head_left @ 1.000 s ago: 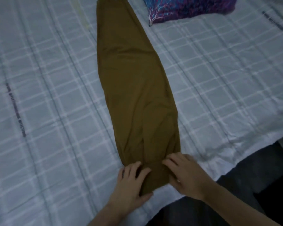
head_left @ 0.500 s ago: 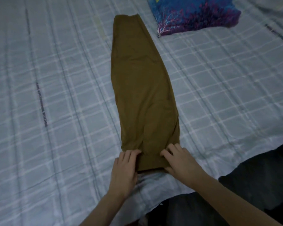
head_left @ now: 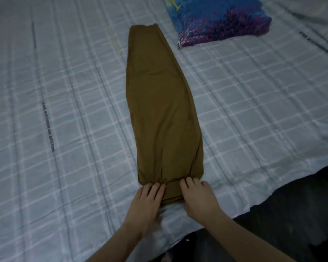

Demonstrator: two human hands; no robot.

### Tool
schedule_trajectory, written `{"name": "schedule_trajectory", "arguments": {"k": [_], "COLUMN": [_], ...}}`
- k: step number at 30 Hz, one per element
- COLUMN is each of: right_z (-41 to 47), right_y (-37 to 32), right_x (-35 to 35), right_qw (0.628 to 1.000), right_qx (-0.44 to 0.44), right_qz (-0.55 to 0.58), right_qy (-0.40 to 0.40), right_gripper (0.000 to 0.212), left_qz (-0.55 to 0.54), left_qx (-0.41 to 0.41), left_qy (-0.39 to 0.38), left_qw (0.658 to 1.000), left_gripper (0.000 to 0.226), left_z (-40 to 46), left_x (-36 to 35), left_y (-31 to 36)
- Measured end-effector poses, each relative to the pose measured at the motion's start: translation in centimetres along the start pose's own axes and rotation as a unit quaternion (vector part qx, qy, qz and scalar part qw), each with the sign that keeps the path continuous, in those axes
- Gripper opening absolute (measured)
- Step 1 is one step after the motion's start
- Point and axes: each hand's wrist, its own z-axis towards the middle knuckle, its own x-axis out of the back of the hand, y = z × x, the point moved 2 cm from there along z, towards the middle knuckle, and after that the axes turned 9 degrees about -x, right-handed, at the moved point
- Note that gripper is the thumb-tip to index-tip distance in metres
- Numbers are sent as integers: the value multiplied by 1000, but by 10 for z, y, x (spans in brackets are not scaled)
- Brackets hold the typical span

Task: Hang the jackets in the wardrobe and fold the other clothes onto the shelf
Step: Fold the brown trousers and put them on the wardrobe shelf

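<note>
A long olive-brown garment (head_left: 159,103) lies folded into a narrow strip on the bed, running from the near edge away from me. My left hand (head_left: 148,203) rests on its near left corner, fingers curled over the hem. My right hand (head_left: 199,197) holds the near right corner the same way. Between the two hands the near end is turned over into a small fold. The wardrobe and shelf are not in view.
The bed is covered by a pale blue checked sheet (head_left: 64,129). A blue and purple patterned pillow (head_left: 216,21) lies at the far right. The bed's near edge runs diagonally at the lower right, with dark floor (head_left: 292,214) beyond it.
Both hands have stayed on the garment's near end and tucked it into a tighter fold. The camera has tilted up, so the garment's far end and more of the pillow show.
</note>
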Motion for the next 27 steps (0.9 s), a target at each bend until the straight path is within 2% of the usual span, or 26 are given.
{"name": "schedule_trajectory", "arguments": {"k": [3,5,7,10,13,16,18,21,23,25,27], "right_z": [10,11,5,-14,-43,-73,-93,-116,-122,-118,-104], "right_y": [-7,-6,-1,13,18,23,22,20,19,19,21], "right_x": [9,23,40,66,101,132,151,174,186,201,218], "right_qw": [1000,998,996,995,994,987,975,925,900,902,916], "right_qx": [-8,3,7,18,31,50,63,73,67,61,50], "right_qz": [-21,-58,-73,-68,-43,-24,15,39,34,25,25], "right_qy": [8,-19,-45,-68,-98,-150,-212,-371,-429,-427,-397], "right_gripper": [56,48,31,28,31,22,19,26,24,27,26], "left_qz": [33,37,19,-52,-177,-292,-340,-453,-506,-521,-513], "left_qx": [9,3,-9,-13,2,26,56,82,83,85,87], "left_qy": [-41,-59,-72,-74,-114,-151,-208,-326,-379,-392,-370], "left_qw": [999,998,997,996,978,944,915,826,770,753,770], "left_gripper": [89,71,53,40,27,18,22,30,37,35,33], "left_z": [12,18,21,22,9,-10,-26,-51,-60,-60,-50], "left_x": [8,25,44,79,114,146,164,180,191,204,217], "left_y": [-6,-2,6,19,29,39,48,69,79,77,66]}}
